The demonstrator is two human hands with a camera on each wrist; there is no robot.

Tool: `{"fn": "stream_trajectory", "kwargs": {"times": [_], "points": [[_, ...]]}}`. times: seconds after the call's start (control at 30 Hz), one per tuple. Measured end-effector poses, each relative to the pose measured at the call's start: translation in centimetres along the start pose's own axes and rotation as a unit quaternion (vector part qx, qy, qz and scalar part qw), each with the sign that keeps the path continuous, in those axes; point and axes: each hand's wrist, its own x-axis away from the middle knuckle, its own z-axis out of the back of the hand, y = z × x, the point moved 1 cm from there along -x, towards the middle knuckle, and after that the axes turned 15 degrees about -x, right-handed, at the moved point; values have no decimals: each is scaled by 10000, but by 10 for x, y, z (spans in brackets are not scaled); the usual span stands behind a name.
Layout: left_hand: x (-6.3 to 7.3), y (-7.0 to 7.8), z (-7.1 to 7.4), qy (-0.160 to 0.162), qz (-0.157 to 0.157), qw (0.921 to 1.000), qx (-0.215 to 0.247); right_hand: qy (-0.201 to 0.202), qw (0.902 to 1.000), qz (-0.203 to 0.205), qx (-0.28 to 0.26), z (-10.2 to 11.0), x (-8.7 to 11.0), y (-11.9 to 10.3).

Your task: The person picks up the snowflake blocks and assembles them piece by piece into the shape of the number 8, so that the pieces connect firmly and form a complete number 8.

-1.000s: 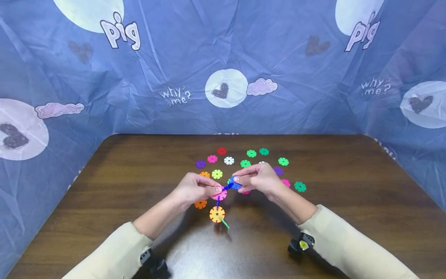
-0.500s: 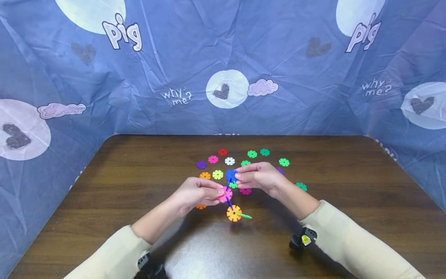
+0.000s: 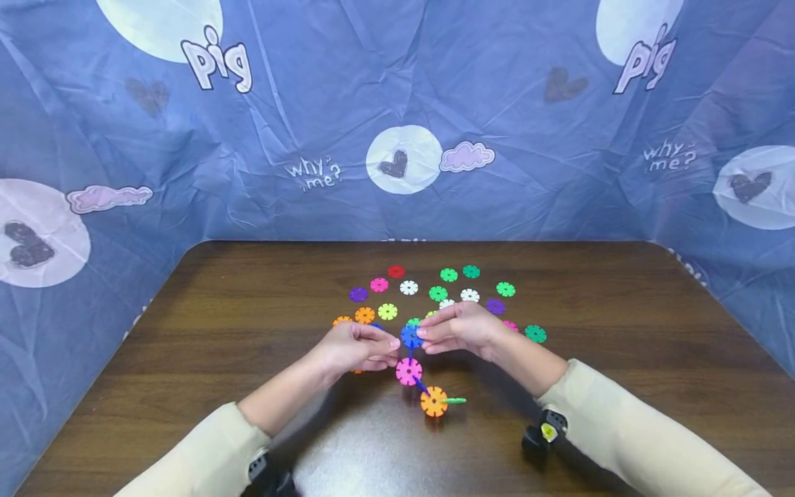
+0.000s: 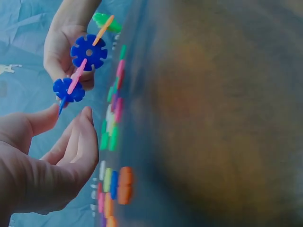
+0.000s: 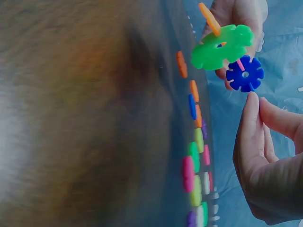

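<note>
A chain of slotted plastic discs, joined edge to edge, hangs from my right hand (image 3: pixel 466 328). My right thumb and fingertips pinch the blue disc (image 3: pixel 406 339) at its top. Below that come a dark blue disc seen edge-on, a pink disc (image 3: pixel 402 373), another dark blue disc (image 3: pixel 421 385), an orange disc (image 3: pixel 428 407) and a green disc (image 3: pixel 455 400) sticking out rightward. Just left of the blue disc is my left hand (image 3: pixel 350 348). In the left wrist view, its thumb and fingers (image 4: pixel 85 137) stand apart with nothing between them.
Several loose discs lie flat on the brown table (image 3: pixel 186 345) beyond the hands, among them a red disc (image 3: pixel 392 272), a purple disc (image 3: pixel 354 295) and a teal disc (image 3: pixel 530 335). A blue printed cloth (image 3: pixel 528 207) hangs behind the table.
My left hand has let go of the pink disc. The chain has swung right and straightened downward below the blue disc, which my right hand still pinches, a little lower than half a second ago.
</note>
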Motion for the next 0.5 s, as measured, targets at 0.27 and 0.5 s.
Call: {"fn": "stream_trajectory", "kwargs": {"times": [0.27,0.5], "points": [[-9,16,5,390,-20,9992,57,-227,9994,151,228,-9,-2,-11],[-8,12,0,416,147,9989,149,-253,9996,37,80,-12,-2,-6]]}}
